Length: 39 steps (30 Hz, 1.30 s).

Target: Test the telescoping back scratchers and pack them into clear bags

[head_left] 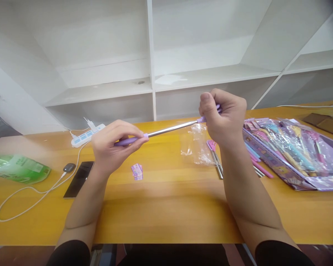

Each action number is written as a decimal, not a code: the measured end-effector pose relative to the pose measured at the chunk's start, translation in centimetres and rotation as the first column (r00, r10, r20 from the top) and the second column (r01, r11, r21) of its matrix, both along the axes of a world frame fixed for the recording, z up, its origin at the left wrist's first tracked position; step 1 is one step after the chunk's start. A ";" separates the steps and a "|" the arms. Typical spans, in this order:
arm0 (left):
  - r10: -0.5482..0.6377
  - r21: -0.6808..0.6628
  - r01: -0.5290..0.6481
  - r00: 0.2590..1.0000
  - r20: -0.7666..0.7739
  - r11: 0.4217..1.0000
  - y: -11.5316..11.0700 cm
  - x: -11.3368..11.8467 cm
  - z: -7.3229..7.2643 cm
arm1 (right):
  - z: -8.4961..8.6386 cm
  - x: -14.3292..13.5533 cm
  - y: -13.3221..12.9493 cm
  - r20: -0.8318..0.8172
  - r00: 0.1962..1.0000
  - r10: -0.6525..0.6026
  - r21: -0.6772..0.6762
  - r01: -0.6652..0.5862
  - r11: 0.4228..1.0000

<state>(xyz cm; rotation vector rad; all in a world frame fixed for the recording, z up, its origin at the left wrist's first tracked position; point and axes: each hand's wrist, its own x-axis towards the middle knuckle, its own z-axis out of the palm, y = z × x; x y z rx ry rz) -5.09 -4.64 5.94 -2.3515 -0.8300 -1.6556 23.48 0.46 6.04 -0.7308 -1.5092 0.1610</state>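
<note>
Purple-handled silver metal rod (pixel 172 128) slants above the yellow-brown wooden table (pixel 166 210); we pinch its handle (pixel 127 141) with our left hand (pixel 108 146) and have our right hand (pixel 227 118) fisted around its other purple end (pixel 201 119), a two-ended hold that probably steadies it
</note>
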 end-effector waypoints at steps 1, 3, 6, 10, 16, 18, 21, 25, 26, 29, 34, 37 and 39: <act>-0.010 0.010 0.010 1.000 0.001 1.000 0.0 0.0 0.0 | 0.0 0.0 0.0 0.000 1.000 0.000 0.003 0.000 1.000; -0.031 0.042 0.031 1.000 -0.002 0.999 0.1 0.0 0.1 | 0.0 -0.1 0.0 0.006 1.000 -0.003 0.009 0.003 1.000; -0.056 0.087 0.058 0.998 -0.018 0.995 0.2 -0.1 0.3 | -0.1 -0.3 0.0 0.022 1.000 0.000 0.010 0.000 1.000; -0.066 0.109 0.069 0.997 -0.033 0.992 0.3 -0.2 0.4 | -0.3 -0.5 0.1 0.034 0.999 0.012 0.002 -0.013 1.000; -0.070 0.084 0.071 0.997 -0.021 0.994 0.4 0.3 0.0 | -0.3 -0.5 0.1 0.024 1.000 -0.012 0.013 0.012 1.000; -0.069 0.078 0.071 0.997 -0.021 0.994 0.4 0.4 -0.1 | -0.3 -0.6 0.1 0.026 1.000 -0.016 0.011 0.016 1.000; -0.068 0.081 0.069 0.998 -0.015 0.994 0.4 0.6 -0.3 | -0.3 -0.7 0.1 0.038 0.999 -0.010 0.009 0.010 1.000; -0.077 0.093 0.079 0.997 -0.023 0.993 0.6 0.9 -0.4 | -0.4 -1.2 0.1 0.051 0.999 -0.003 0.011 0.003 1.000; -0.075 0.091 0.077 0.997 -0.025 0.993 0.6 0.9 -0.4 | -0.5 -1.3 0.2 0.051 0.999 -0.004 0.013 0.004 1.000; -0.068 0.092 0.070 0.997 -0.021 0.993 0.7 1.0 -0.6 | -0.7 -1.7 0.2 0.049 0.999 0.001 0.016 -0.002 1.000; -0.073 0.072 0.074 0.997 -0.009 0.995 1.0 1.2 -1.0 | -0.8 -2.1 0.2 0.046 0.999 0.003 -0.002 -0.003 1.000; -0.076 0.074 0.076 0.997 -0.010 0.994 1.1 1.2 -1.2 | -0.8 -2.2 0.1 0.051 0.999 -0.005 -0.007 0.005 1.000; -0.080 0.075 0.081 0.997 -0.013 0.994 1.1 1.3 -1.2 | -0.9 -2.4 0.1 0.052 0.999 -0.006 -0.008 0.007 1.000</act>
